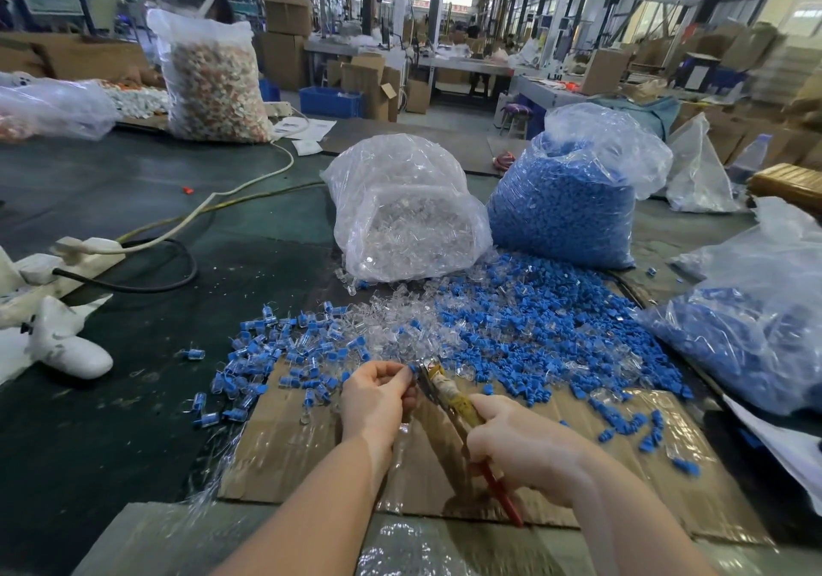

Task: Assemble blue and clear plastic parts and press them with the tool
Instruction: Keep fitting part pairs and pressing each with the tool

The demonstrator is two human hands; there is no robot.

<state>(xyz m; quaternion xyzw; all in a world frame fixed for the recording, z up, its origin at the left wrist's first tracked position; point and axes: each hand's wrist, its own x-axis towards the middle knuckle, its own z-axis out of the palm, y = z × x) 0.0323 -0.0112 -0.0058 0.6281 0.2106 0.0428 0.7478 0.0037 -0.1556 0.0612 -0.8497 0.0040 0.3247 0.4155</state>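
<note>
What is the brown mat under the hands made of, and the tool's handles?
The mat looks like corrugated cardboard: matte brown, with a shiny clear film wrinkling over parts of it. The tool seems to be metal at its grey, glinting head, with handles that look coated in yellow and red plastic or rubber; the right hand covers most of them.

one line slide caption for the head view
Left hand holds a blue part at the pliers, gripped by the right hand.

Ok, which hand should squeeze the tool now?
Right. The right hand already grips the pliers by the handles, while the left hand pinches the blue part at the tool's tip.
</note>
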